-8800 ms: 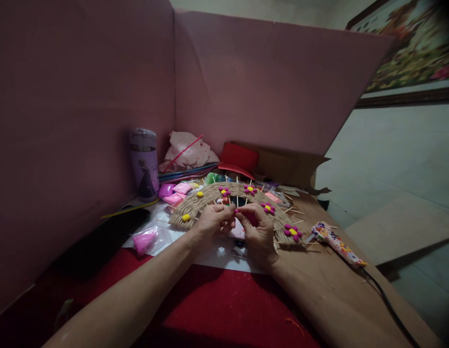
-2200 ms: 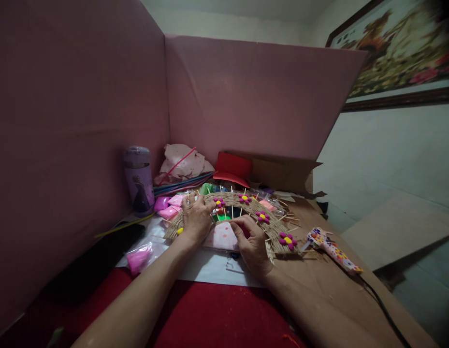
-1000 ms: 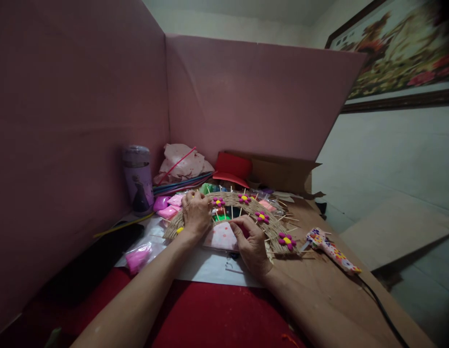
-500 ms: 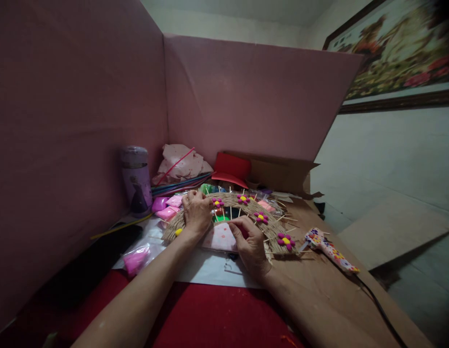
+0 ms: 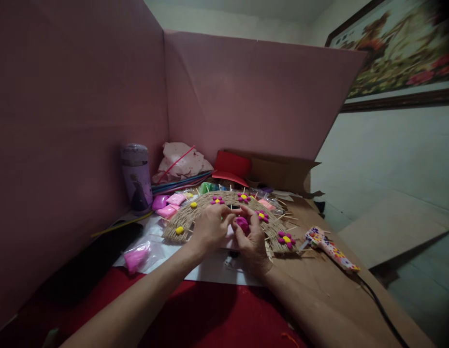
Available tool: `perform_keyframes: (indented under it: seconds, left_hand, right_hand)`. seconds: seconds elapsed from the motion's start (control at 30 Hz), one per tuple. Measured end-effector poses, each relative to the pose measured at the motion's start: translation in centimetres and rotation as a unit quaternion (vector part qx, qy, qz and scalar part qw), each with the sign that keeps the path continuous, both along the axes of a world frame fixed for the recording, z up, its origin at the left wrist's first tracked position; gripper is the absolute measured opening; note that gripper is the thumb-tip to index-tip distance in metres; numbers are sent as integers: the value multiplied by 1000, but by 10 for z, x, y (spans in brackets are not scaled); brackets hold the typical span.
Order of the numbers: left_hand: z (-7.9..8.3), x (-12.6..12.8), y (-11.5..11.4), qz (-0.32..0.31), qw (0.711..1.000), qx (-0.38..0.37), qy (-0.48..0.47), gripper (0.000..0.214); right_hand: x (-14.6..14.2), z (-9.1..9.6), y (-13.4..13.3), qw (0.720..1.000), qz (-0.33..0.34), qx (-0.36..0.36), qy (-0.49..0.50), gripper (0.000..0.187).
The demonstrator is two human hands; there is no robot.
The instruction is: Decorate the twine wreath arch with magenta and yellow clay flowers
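Observation:
A lump of magenta modelling clay [image 5: 242, 225] is held in the curled fingers of my right hand [image 5: 253, 244]. Close beside it, my left hand [image 5: 211, 226] has its thumb and fingers pinched together, and what lies between them is hidden. Both hands are over an arch woven of brown twine [image 5: 224, 198] on thin sticks. Magenta clay flowers with yellow centres, such as the flower [image 5: 286, 240] at the lower right, sit on the arch. On its left part are a yellow clay oval [image 5: 179, 230] and another yellow oval [image 5: 194, 205] without petals.
A patterned glue gun [image 5: 331, 249] with a black cord lies on the cardboard at right. Packets of pink clay [image 5: 168, 211] and a bagged pink piece [image 5: 136, 258] are at left, near a purple bottle [image 5: 136, 180]. Pink panels [image 5: 253, 96] stand behind and at left.
My left hand has moved from the arch's upper left towards my right hand, uncovering a yellow oval. The magenta clay now shows in my right hand's fingers.

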State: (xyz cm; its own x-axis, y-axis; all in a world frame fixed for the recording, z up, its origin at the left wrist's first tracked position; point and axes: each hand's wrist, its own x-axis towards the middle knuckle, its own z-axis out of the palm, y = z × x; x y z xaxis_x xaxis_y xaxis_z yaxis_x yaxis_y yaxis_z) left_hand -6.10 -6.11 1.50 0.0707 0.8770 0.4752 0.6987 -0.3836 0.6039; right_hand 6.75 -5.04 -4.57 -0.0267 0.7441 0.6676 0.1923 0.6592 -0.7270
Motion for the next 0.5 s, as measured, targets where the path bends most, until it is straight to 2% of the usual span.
perform_keyframes:
  seconds: [0.13, 0.27, 0.4, 0.5]
  left_hand:
    - [-5, 4, -13, -41, 999, 19, -12, 14]
    - [-16, 1, -12, -67, 996, 20, -59, 11]
    - [-21, -4, -11, -99, 990, 9, -102, 10]
    - [-19, -6, -11, -78, 986, -18, -144, 10]
  right_hand:
    - [1, -1, -4, 997, 26, 32, -64, 60]
    - [0, -1, -7, 991, 22, 64, -113, 65]
    - [0, 0, -7, 988, 22, 79, -131, 58]
    - [0, 3, -7, 987, 30, 82, -136, 49]
